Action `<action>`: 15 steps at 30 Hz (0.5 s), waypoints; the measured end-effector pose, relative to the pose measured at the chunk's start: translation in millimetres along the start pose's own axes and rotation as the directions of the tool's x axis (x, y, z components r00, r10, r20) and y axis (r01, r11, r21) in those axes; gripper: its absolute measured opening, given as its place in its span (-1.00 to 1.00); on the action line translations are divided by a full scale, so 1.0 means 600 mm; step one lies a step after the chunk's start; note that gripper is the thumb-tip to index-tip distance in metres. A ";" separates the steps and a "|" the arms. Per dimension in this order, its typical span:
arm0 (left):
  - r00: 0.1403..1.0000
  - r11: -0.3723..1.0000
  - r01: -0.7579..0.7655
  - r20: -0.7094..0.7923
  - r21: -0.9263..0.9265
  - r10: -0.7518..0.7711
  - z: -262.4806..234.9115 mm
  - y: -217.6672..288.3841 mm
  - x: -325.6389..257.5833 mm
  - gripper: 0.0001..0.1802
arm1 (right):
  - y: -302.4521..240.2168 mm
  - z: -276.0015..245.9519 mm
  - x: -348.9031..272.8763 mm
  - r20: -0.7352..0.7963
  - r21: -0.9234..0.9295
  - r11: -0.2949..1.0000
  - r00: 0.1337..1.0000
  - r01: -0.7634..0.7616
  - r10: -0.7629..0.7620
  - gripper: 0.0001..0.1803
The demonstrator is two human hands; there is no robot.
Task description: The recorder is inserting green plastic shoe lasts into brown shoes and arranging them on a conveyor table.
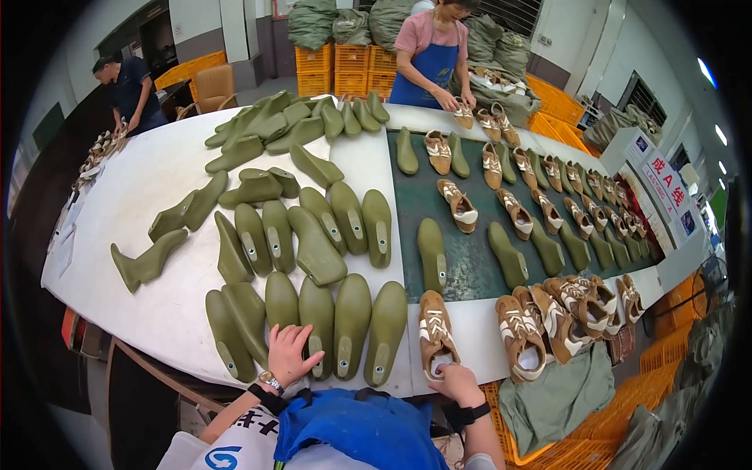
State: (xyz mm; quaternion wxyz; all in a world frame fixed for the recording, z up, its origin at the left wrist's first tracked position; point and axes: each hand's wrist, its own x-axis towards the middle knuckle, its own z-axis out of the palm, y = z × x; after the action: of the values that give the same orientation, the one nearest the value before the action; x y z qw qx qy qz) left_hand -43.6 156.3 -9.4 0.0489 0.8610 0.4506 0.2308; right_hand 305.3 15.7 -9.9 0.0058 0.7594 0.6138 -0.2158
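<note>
My left hand (290, 354) rests with fingers spread on a row of olive-green shoe lasts, touching the shoe last (316, 313) under its fingertips and the one beside it (282, 301). On the right, my right hand (457, 384) pinches the heel end of a brown sneaker (435, 325) with white stripes and laces. This sneaker lies toe away from me on the white table strip, right of the lasts. Two more lasts, one (352, 325) and another (385, 333), stand between my hands. The right fingertips are partly hidden inside the shoe opening.
A dark green conveyor belt (470, 278) carries lasts and brown sneakers in rows. More sneakers (523, 337) crowd the near right edge, above orange crates (627, 403) and a green cloth (560, 399). Many lasts lie on the white table (102, 227). A co-worker in a blue apron (419, 82) handles shoes opposite.
</note>
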 end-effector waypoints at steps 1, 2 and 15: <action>1.000 1.000 0.001 0.002 0.001 -0.001 0.000 0.000 0.001 -0.36 | 0.001 -0.006 -0.001 -0.034 0.006 1.000 0.999 0.031 -0.031 -0.65; 1.000 1.000 0.000 -0.002 0.007 0.000 -0.001 0.001 0.003 -0.36 | -0.002 -0.012 0.000 -0.069 0.011 0.998 0.996 0.063 -0.062 -0.67; 0.980 0.994 -0.102 0.170 -0.034 0.106 0.004 -0.032 -0.021 -0.20 | -0.007 0.008 -0.013 -0.001 -0.075 0.997 1.000 0.016 -0.016 -0.52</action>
State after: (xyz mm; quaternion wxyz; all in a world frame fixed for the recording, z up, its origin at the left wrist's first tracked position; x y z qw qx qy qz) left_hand -62.9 157.7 -21.5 0.0862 0.8994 0.3961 0.1637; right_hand 298.8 8.2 -11.0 0.0323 0.7537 0.6277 -0.1920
